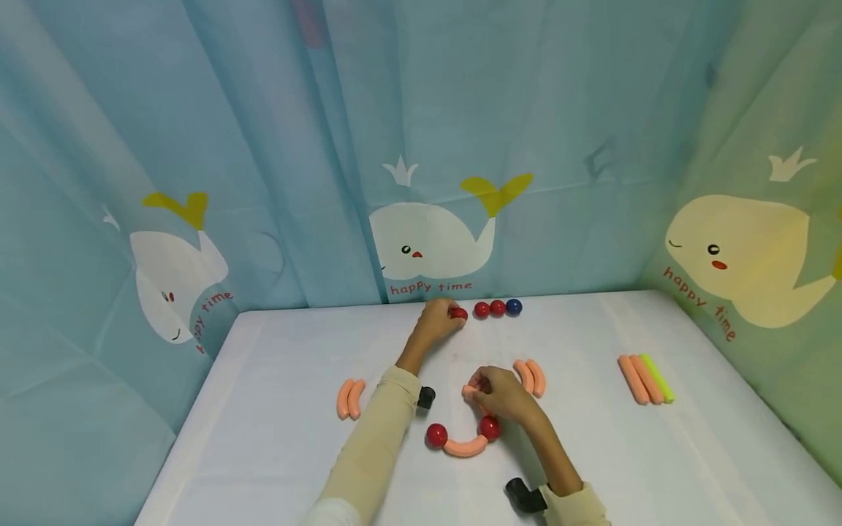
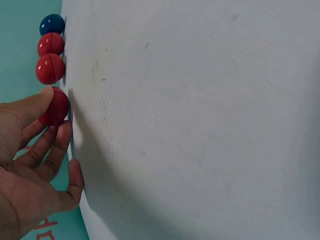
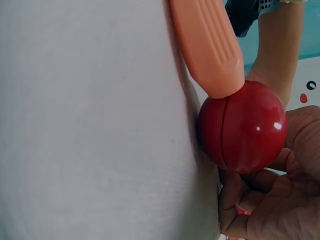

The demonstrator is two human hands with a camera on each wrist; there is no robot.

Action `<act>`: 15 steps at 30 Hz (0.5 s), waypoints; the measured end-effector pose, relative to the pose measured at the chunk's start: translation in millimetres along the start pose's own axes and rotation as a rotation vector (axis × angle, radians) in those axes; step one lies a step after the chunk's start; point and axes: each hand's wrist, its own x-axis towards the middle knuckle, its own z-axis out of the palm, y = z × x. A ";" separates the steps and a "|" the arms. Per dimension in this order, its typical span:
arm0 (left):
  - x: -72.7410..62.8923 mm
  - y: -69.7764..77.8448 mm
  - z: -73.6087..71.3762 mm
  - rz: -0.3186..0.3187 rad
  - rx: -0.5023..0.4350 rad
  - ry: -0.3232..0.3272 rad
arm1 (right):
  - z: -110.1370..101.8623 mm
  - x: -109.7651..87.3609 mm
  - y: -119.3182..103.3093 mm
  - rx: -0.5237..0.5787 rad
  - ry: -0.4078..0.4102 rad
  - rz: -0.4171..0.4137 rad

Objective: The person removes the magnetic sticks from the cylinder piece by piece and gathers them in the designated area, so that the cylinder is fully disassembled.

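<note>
At the far edge of the table my left hand (image 1: 439, 319) pinches a red ball (image 2: 56, 107) between thumb and fingers. Two more red balls (image 1: 490, 309) and a dark blue ball (image 1: 514, 307) stand in a row just right of it. Nearer to me, my right hand (image 1: 503, 394) pinches an orange curved rod (image 1: 469, 392), partly hidden by the fingers. Its lower end reaches toward a red ball (image 3: 245, 127); whether they touch is hidden. Another orange curved rod (image 1: 465, 447) links that ball to a second red ball (image 1: 436, 436) at the left.
A pair of curved orange rods (image 1: 351, 399) lies left of the left forearm. Another curved pair (image 1: 530, 378) is just right of the right hand. Farther right lie two straight orange rods (image 1: 641, 379) and a yellow-green rod (image 1: 658, 378). A whale-print curtain (image 1: 316, 183) borders the white table (image 1: 276, 453).
</note>
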 end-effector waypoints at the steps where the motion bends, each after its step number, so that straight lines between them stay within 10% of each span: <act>1: 0.2 1.3 0.4 -0.011 0.002 0.002 | 0.2 -0.6 0.0 -0.002 -0.002 -0.006; 15: 5.3 2.8 6.9 -0.048 -0.016 0.064 | -1.6 0.0 0.6 -0.018 -0.001 -0.051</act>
